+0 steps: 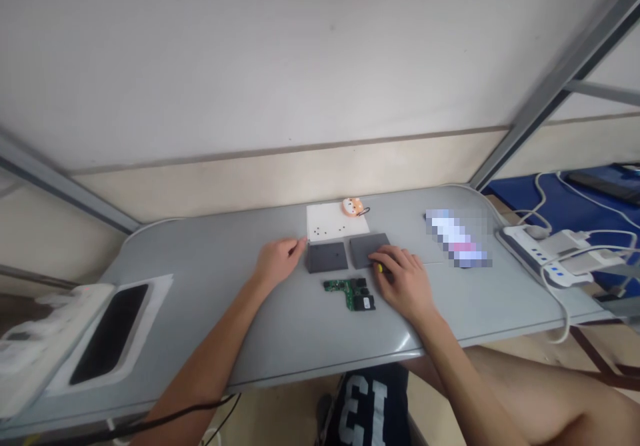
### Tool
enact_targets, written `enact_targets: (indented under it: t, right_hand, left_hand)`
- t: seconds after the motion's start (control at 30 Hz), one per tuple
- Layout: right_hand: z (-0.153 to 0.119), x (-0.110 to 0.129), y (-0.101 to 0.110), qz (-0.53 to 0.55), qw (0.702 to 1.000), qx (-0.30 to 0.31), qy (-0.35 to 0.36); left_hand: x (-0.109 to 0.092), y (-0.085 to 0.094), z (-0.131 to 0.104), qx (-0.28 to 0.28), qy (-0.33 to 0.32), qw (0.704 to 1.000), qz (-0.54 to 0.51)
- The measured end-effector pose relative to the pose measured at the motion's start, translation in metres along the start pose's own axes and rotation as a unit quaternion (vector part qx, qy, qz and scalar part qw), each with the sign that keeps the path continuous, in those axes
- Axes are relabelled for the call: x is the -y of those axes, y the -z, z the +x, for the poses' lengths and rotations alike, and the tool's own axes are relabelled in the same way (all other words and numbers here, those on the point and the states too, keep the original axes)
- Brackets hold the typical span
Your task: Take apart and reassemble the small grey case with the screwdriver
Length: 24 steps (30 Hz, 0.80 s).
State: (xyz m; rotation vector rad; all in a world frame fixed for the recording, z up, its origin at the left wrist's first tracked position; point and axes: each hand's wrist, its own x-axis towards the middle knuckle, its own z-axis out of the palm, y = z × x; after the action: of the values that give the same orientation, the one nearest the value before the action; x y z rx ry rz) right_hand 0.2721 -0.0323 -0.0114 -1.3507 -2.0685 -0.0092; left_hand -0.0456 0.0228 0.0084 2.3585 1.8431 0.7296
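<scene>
My left hand (pixel 281 259) is closed, its index finger and thumb together at the near left corner of a white paper (pixel 327 223) and beside a dark grey case half (pixel 327 258). Whatever may be in that pinch is too small to make out. My right hand (pixel 404 281) curls around a thin screwdriver; its yellow end (pixel 379 268) shows by the thumb and the slim shaft sticks out to the right. The right fingertips touch a second dark grey case piece (pixel 367 249). Between the hands and nearer me lies a green circuit board (pixel 350 293) with black parts.
Several tiny dark screws (pixel 319 231) and an orange-and-white animal-face trinket (pixel 353 207) rest on the paper. A blurred-out phone (pixel 456 238) and a power strip (pixel 543 256) with cables are at right. At left are a black phone (pixel 110 333) and another power strip (pixel 55 346).
</scene>
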Motion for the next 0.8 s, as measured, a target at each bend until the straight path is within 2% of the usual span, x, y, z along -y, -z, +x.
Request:
enact_targets:
  t: [0.3, 0.47, 0.8]
  right_hand:
    - [0.001, 0.003, 0.003, 0.003, 1.000, 0.001, -0.005]
    - [0.001, 0.003, 0.003, 0.010, 1.000, 0.005, -0.011]
    - [0.000, 0.000, 0.001, 0.018, 1.000, 0.001, -0.003]
  left_hand:
    - [0.006, 0.000, 0.002, 0.011, 0.026, 0.999, -0.038]
    - [0.009, 0.000, 0.003, 0.023, 0.055, 0.998, -0.025]
    - [0.017, -0.005, 0.004, 0.007, 0.047, 0.998, -0.043]
